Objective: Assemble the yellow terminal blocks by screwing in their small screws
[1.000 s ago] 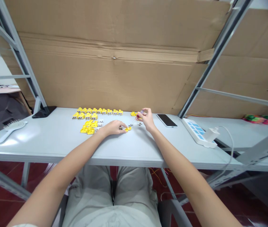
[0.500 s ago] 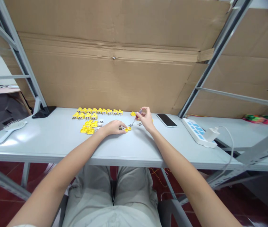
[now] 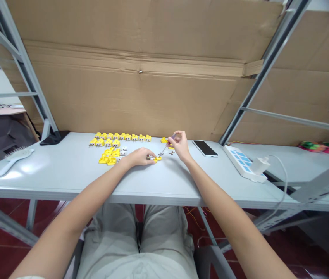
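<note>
Left hand (image 3: 140, 156) still pinches a yellow piece (image 3: 158, 158); right hand (image 3: 181, 147) pinches a screwdriver (image 3: 168, 144), barely shifted (metal bits (image 3: 161, 154) between them).

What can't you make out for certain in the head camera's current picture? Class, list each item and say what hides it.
Head view:
- Yellow piece: its near-hand end is covered by the left hand.
- Slim tool: much of its handle is hidden by the fingers of the right hand; its tip is too small to identify.
- Small metal bits: too small to tell their shapes.
- Colourful bundle: blurred, and cut off by the right edge.
</note>
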A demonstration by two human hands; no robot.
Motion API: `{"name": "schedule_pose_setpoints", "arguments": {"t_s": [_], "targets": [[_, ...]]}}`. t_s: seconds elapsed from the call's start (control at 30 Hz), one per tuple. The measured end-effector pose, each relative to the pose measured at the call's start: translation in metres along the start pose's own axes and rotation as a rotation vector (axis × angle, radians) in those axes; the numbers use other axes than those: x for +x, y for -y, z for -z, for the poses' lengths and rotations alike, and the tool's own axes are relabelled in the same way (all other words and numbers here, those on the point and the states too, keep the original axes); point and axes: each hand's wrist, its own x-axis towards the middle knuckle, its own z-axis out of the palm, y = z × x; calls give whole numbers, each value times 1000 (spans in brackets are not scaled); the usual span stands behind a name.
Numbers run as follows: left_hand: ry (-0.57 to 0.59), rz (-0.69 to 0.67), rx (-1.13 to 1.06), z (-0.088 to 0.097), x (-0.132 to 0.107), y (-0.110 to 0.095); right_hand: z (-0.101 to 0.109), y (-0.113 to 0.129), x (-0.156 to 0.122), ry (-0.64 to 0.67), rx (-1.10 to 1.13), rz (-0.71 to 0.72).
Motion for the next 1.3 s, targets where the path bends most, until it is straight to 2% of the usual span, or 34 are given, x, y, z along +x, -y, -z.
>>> {"name": "schedule_pose_setpoints", "arguments": {"t_s": [0.37, 0.77, 1.3], "targets": [[-3, -17, -8, 2, -1, -2, 0, 0, 2, -26, 79, -42], [3, -11, -15, 1, -1, -2, 1, -6, 3, 34, 118, -101], [4, -4, -13, 1, -1, -1, 2, -16, 5, -17, 54, -114]]}}
